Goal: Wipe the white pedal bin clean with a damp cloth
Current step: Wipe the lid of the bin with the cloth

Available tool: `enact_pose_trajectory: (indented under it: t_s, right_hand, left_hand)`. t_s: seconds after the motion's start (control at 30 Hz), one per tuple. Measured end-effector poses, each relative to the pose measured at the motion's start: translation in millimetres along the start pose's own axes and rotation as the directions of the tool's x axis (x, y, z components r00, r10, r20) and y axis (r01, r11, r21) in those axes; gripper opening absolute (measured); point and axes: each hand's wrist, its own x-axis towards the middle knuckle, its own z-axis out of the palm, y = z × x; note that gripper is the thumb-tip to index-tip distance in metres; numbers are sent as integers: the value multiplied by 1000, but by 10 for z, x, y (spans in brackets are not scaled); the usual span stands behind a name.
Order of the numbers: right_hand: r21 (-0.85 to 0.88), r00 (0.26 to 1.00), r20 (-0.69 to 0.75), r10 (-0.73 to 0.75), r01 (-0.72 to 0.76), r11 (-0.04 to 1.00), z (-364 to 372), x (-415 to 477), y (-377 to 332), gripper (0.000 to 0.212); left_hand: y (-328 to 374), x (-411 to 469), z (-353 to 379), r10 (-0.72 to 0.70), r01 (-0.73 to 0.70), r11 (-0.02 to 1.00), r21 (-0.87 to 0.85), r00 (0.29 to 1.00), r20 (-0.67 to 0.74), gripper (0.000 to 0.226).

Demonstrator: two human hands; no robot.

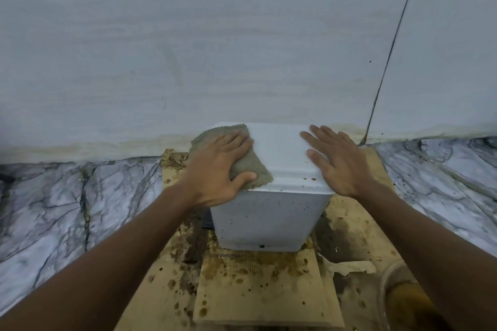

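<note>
The white pedal bin [271, 217] stands against the wall, its lid closed and its front speckled with dark spots. A grey-green cloth [248, 166] lies on the left half of the lid. My left hand [219, 169] presses flat on the cloth, fingers straight and thumb at the lid's front edge. Resting flat on the right side of the lid is my right hand [336, 161], with spread fingers and nothing in it. A few brown specks sit on the lid's front rim near the right hand.
The bin stands on stained, spotted cardboard sheets [258, 285] laid over a marble floor [67, 204]. A pale wall [215, 48] rises right behind the bin. A torn scrap of paper [349, 267] lies right of the bin. A round container rim [395, 274] shows at lower right.
</note>
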Motion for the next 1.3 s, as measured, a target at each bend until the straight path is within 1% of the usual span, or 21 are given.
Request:
enact_pose_trajectory:
  t_s: [0.03, 0.1, 0.23, 0.3, 0.37, 0.43, 0.57, 0.7, 0.77, 0.83, 0.97, 1.1, 1.17, 1.23, 1.3]
  right_hand:
    - [-2, 1000, -3, 3, -3, 1000, -2, -2, 2, 74]
    - [5, 1000, -10, 5, -4, 1000, -4, -7, 1, 74]
    - [10, 1000, -5, -7, 7, 1000, -6, -13, -2, 72]
    - [18, 1000, -3, -6, 6, 1000, -9, -7, -17, 73]
    - [22, 1000, 1, -5, 5, 1000, -13, 2, -26, 74]
    - [15, 1000, -1, -3, 3, 1000, -4, 2, -29, 74]
    - [11, 1000, -1, 11, -11, 1000, -8, 6, -24, 75]
    - [4, 1000, 5, 13, -13, 1000, -12, 25, -29, 76]
    - [8, 1000, 4, 13, -13, 1000, -11, 21, -2, 71]
    - [9, 1000, 11, 11, -11, 1000, -17, 19, 19, 65]
    - [7, 1000, 14, 5, -5, 1000, -30, 14, 0, 63]
    - [15, 1000, 21, -6, 6, 1000, -33, 0, -30, 67]
    - [3, 1000, 9, -5, 5, 1000, -24, -5, -45, 70]
    - [-5, 1000, 4, 4, -4, 1000, -18, -11, -35, 66]
    - [-10, 1000, 4, 10, -10, 1000, -16, -17, -18, 63]
  left_hand:
    - [63, 19, 23, 17, -17, 999, 48, 1000, -3, 81]
    - [100, 33, 44, 43, -43, 995, 84, 999, 10, 78]
    - [-115, -81, -64, 122, -122, 993, 0, 989, 88, 83]
    - [-281, -189, -99, 138, -135, 990, -31, 985, 106, 84]
    - [-390, -266, -93, 131, -129, 991, -27, 988, 86, 82]
    - [-379, -287, -36, 128, -128, 992, 15, 991, 35, 82]
    - [-55, -165, 95, 132, -121, 983, 137, 988, -75, 82]
    - [423, 134, 270, 168, -151, 963, 224, 984, -62, 81]
    - [625, 260, 360, 185, -166, 956, 243, 981, -58, 81]
    - [682, 302, 390, 194, -176, 957, 232, 979, -56, 81]
    - [338, 112, 205, 177, -171, 967, 188, 984, -15, 81]
    - [-208, -236, -3, 96, -96, 985, 144, 995, 11, 85]
    - [-298, -298, -22, 85, -84, 987, 134, 996, 0, 86]
    - [-217, -247, 15, 117, -111, 983, 145, 993, -32, 86]
    - [-36, -118, 92, 197, -183, 968, 173, 978, -69, 84]
